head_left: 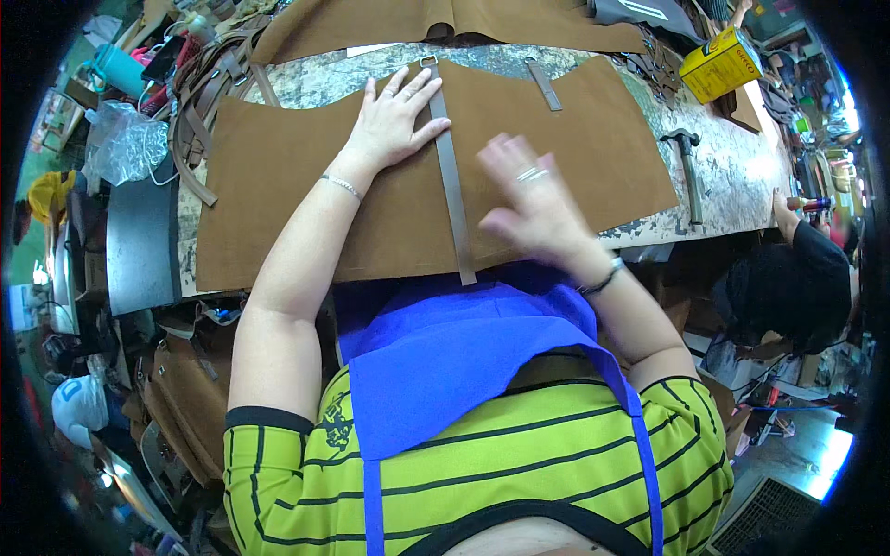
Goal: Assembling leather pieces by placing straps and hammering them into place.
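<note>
My left hand (pixel 394 116) lies flat with fingers spread on the big brown leather sheet (pixel 278 185) on the table (pixel 732 171). My right hand (pixel 528 199) is open and blurry, just beside the long grey strap (pixel 451 185).

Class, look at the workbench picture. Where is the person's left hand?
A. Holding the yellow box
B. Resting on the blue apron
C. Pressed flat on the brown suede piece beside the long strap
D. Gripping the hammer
C: the left hand lies spread flat on the brown suede piece, its fingers at the long strap.
</note>
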Demonstrator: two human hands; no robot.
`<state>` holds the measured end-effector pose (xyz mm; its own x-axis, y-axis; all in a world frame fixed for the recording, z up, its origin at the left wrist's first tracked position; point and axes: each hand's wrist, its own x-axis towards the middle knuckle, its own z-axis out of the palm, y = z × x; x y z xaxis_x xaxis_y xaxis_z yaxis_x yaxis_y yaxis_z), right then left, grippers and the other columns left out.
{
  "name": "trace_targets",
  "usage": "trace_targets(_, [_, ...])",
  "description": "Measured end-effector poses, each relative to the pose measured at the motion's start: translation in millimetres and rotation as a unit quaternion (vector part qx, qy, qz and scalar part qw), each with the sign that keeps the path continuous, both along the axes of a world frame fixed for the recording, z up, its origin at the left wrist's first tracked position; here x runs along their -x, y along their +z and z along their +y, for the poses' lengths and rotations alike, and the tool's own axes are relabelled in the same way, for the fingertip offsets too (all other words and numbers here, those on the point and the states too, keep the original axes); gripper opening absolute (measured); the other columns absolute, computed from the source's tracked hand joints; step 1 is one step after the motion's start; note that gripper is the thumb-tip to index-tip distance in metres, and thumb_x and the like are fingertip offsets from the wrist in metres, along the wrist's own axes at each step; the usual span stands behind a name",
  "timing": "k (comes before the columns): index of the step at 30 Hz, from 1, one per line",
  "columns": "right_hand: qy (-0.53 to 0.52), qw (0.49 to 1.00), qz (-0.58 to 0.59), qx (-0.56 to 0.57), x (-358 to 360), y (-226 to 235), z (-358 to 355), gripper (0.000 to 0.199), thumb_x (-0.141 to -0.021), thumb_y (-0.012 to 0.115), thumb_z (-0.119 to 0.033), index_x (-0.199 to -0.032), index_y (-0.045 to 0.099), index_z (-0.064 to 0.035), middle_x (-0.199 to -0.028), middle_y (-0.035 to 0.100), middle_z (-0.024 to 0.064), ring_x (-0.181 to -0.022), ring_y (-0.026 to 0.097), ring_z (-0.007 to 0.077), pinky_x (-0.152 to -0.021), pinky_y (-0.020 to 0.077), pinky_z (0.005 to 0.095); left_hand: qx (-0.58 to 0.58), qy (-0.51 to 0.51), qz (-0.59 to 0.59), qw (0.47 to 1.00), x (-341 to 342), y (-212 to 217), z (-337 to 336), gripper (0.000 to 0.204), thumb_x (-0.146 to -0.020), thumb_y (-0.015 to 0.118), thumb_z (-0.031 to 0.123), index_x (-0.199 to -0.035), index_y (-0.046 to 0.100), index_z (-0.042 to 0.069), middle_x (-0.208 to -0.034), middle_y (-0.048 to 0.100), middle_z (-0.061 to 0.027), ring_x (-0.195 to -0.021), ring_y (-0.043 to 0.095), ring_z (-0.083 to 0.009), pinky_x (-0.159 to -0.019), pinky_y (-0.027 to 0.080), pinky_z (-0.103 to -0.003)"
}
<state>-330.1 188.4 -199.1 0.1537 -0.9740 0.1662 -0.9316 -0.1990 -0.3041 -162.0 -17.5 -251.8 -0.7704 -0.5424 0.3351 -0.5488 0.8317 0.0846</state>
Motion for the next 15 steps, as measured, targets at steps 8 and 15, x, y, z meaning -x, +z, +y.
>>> trace_targets(8, [-0.503,0.848,0.167,-0.005,246.2,-4.2,65.7,0.051,-0.090,0.049,-0.040,-0.122,0.049,-0.0009,-0.112,0.055,0.0284,-0.105,0.053,0.0418,-0.089,0.0431,0.0467,-0.117,-0.040,-0.022,0.992,-32.8,15.5,93.6,0.063,-0.089,0.048,0.047,-0.140,0.033,0.013,-0.147,0.030,-0.0095,-0.135,0.025,-0.0316,-0.108,0.019,-0.056])
trace_targets(15, [-0.563,0.824,0.059,-0.020,349.7,-56.1,101.7,0.054,-0.092,0.043,-0.046,-0.118,0.050,0.0010,-0.103,0.059,0.0276,-0.099,0.055,0.0441,-0.087,0.0428,0.0465,-0.144,-0.079,-0.001,0.986,-52.2,21.9,156.5,0.059,-0.086,0.055,0.042,-0.134,0.042,0.011,-0.144,0.035,-0.0095,-0.134,0.031,-0.0289,-0.104,0.025,-0.057])
